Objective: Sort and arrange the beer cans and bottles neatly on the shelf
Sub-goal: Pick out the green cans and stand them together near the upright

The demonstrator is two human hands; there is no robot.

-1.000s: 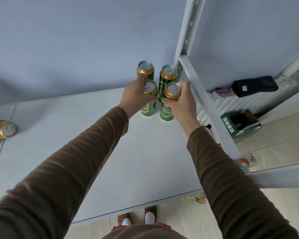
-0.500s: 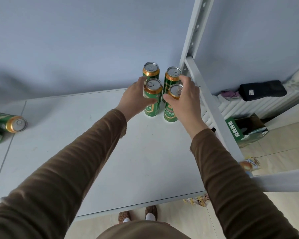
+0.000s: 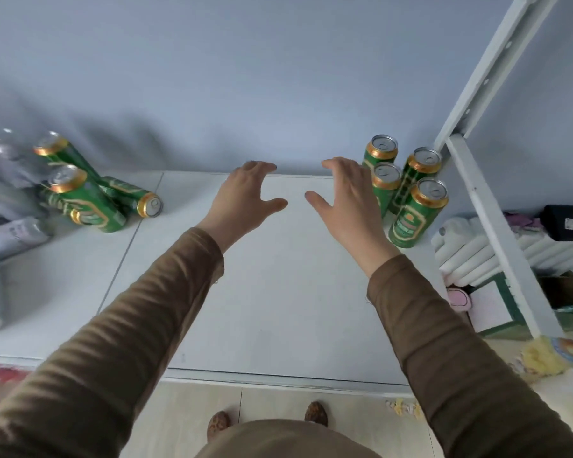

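our left hand (image 3: 245, 200) and right hand (image 3: 346, 203) spread, empty, over white shelf (image 3: 278, 309) | four upright cans (image 3: 407, 190) back-right by post (image 3: 490, 77) | toppled cans (image 3: 90, 196) far left | blue-grey wall (image 3: 245, 77)

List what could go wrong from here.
The right hand hovers open, close beside the four upright green-and-gold beer cans packed by the white shelf post; a careless sweep might topple them. The green can lying on its side in the left pile could roll.
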